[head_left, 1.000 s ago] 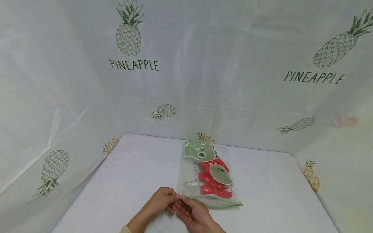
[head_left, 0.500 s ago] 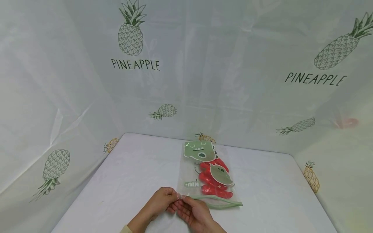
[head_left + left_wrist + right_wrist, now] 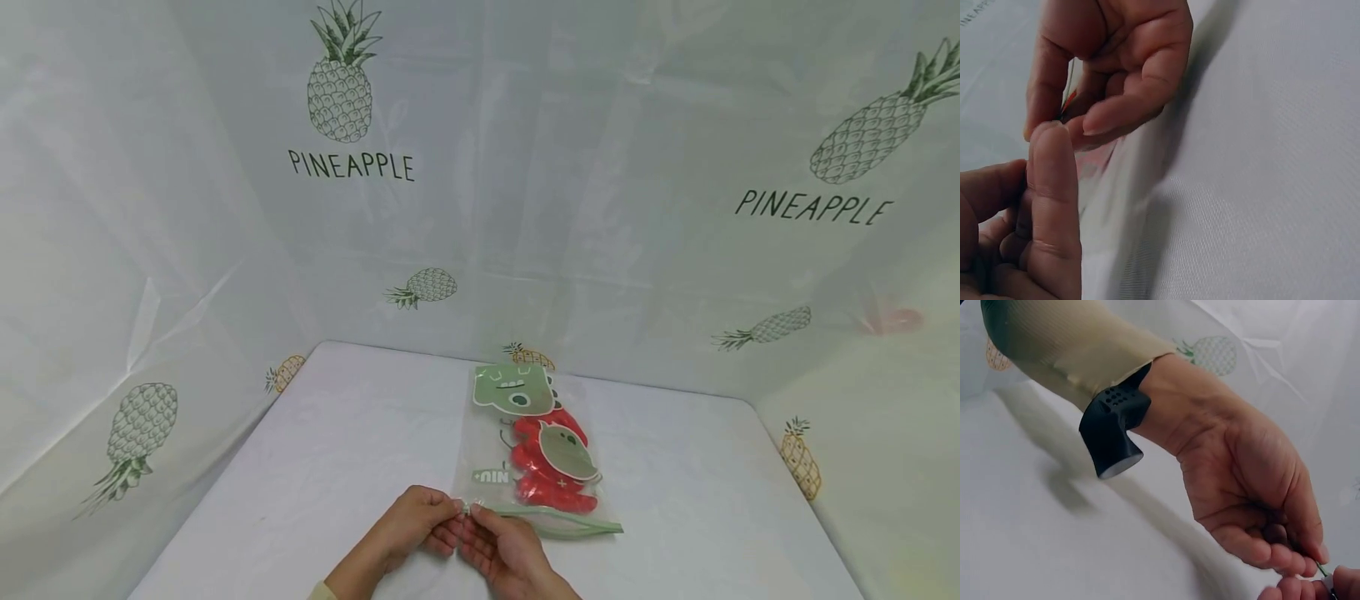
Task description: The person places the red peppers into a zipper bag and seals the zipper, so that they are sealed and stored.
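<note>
A clear zip bag with green cartoon prints lies flat, with several red chili peppers inside. Its green zip strip runs along the near edge, parted slightly toward the right. At the strip's left end, my left hand pinches the corner between thumb and finger. My right hand pinches the strip just beside it, thumb on top, fingers curled beneath. A small pale piece shows on the strip between the fingertips in the right wrist view. The left wrist view has both hands' fingertips nearly meeting.
The bag lies on a white table. Sheeting printed with pineapples hangs behind it and at both sides. A dark camera mount sits on the left wrist, below a beige sleeve.
The right thumb has moved slightly right along the strip, away from the left thumb. The parted stretch of the zip looks narrower, and the bag has shifted a little.
</note>
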A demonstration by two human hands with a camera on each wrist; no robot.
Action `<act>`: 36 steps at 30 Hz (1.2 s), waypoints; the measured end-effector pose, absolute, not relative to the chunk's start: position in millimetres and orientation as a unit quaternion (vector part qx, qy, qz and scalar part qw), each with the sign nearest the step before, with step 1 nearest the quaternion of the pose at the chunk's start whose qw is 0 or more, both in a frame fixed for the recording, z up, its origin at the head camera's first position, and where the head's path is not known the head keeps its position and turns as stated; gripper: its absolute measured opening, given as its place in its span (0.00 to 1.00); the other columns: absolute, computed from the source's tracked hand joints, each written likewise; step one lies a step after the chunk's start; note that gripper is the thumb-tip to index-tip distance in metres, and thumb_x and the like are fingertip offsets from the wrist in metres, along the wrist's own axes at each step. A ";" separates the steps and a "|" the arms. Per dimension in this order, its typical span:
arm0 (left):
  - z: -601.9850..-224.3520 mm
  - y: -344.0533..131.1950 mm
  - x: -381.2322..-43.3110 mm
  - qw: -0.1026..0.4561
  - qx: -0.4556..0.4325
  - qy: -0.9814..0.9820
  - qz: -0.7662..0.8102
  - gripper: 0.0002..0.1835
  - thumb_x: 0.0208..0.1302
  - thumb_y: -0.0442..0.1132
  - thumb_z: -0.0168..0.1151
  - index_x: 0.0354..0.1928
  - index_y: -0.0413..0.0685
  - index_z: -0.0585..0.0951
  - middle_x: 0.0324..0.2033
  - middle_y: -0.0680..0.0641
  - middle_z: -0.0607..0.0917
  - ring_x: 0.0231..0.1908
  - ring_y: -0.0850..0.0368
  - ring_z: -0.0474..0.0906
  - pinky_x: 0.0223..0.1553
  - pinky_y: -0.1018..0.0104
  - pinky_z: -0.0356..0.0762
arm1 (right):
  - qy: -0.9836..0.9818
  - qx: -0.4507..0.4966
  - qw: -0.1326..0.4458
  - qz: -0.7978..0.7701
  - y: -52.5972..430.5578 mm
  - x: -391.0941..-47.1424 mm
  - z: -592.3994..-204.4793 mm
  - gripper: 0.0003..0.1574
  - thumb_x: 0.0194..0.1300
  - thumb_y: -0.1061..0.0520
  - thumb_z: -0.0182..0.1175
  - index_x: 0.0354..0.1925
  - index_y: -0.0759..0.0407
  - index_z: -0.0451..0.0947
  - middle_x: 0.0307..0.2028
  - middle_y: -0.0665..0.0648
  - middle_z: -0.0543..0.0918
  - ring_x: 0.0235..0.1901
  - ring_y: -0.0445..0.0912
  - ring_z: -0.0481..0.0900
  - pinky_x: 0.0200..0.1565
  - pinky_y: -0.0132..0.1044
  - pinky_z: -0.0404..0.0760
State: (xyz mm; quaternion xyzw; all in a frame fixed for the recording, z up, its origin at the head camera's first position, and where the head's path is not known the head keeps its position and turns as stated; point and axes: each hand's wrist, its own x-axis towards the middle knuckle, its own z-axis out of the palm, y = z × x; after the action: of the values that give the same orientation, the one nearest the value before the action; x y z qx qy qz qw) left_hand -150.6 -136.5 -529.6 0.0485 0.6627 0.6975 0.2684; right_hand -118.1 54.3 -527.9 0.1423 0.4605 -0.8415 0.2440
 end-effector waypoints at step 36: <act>-528.6 -141.9 -155.6 0.238 0.030 0.663 0.709 0.15 0.75 0.41 0.63 0.38 0.31 0.83 0.25 0.50 0.84 0.24 0.62 0.84 0.28 0.68 0.87 | 0.471 0.192 0.205 -0.837 66.7 -121.5 -528.2 0.19 0.76 0.55 0.64 0.53 0.72 0.80 0.38 0.58 0.92 0.40 0.46 0.92 0.52 0.43 0.89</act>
State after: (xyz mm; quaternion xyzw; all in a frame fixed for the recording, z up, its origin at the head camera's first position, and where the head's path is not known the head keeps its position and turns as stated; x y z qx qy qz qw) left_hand -155.6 -141.9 -528.6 0.0301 0.6630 0.7093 0.2375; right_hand -121.5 66.7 -528.2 0.1919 0.4705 -0.8366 0.2046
